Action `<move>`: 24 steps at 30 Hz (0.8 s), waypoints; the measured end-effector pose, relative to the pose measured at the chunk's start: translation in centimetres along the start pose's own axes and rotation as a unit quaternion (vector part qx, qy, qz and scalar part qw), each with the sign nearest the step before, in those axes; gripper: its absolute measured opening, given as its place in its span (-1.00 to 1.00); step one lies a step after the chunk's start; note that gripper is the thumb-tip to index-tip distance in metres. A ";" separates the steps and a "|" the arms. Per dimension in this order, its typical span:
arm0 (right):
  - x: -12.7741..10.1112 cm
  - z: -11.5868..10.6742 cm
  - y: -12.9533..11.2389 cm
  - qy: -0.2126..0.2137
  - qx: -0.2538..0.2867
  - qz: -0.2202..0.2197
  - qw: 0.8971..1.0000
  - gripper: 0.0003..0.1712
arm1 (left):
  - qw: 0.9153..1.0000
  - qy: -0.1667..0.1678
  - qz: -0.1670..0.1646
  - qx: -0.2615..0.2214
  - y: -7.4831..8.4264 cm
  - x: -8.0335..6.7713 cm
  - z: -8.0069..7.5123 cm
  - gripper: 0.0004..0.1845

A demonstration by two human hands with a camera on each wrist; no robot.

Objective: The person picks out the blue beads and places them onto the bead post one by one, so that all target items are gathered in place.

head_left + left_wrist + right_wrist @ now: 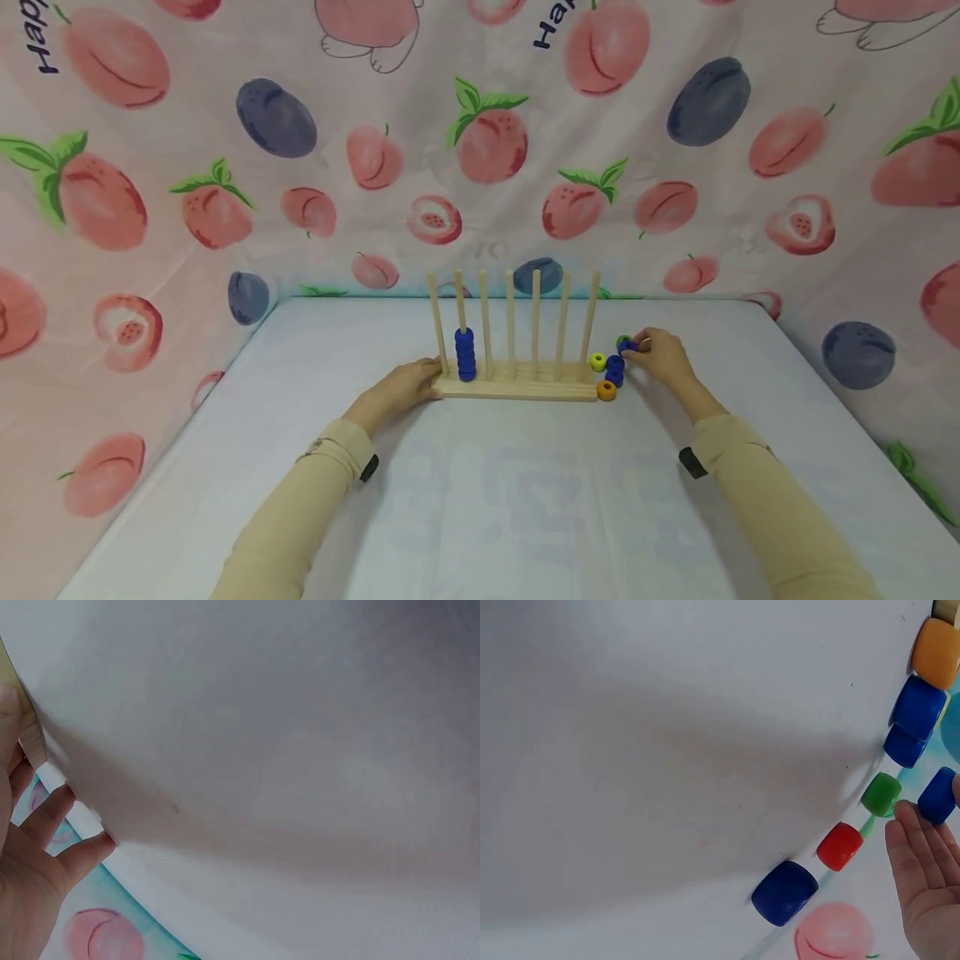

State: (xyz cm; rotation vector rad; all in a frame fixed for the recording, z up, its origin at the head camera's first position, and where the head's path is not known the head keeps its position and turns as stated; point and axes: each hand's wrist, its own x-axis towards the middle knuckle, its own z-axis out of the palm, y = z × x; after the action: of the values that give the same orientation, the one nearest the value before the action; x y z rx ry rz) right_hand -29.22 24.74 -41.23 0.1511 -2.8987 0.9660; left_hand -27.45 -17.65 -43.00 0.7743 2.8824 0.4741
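Observation:
A wooden peg rack (517, 388) stands on the table, with several upright pegs. Blue beads (465, 357) are stacked on its second peg from the left. My left hand (407, 384) holds the rack's left end, thumb at the front and fingers behind; the left wrist view shows only the corner of that end. Just beyond the right end, my right hand (664, 357) pinches a blue bead (937, 796) between thumb and fingers, above the table. Near it lie a green bead (882, 794), a red bead (840, 846) and a dark blue bead (784, 892).
Against the rack's right end lie an orange bead (607, 390) and a yellow bead (597, 361), with two blue beads (615, 371) beside them. A white cloth (495, 492) covers the table. Behind it hangs a fruit-patterned curtain (300, 258).

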 end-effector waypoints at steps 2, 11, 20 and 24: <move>-0.2 0.0 -0.1 0.004 0.003 -0.010 1.000 -0.62 | 1.000 -0.001 0.002 0.001 0.0 0.1 -0.1 -0.39; -1.0 -0.2 0.0 -0.004 0.003 -0.043 0.999 -0.63 | 1.000 -0.008 -0.013 -0.011 0.1 0.0 -0.1 -0.38; -1.7 -0.1 -0.2 -0.002 0.008 -0.063 0.998 -0.62 | 1.000 -0.011 -0.020 -0.011 0.3 -0.2 -0.3 -0.37; -2.0 -0.1 -0.3 0.006 0.008 -0.075 0.997 -0.63 | 1.000 -0.011 -0.022 -0.005 0.1 -0.1 -0.2 -0.37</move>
State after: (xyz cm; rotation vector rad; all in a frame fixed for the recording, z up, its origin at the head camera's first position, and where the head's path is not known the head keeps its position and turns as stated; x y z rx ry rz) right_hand -27.24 24.63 -41.20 0.3577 -2.8206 0.9607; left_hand -27.37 -17.68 -42.81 0.7089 2.8670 0.4714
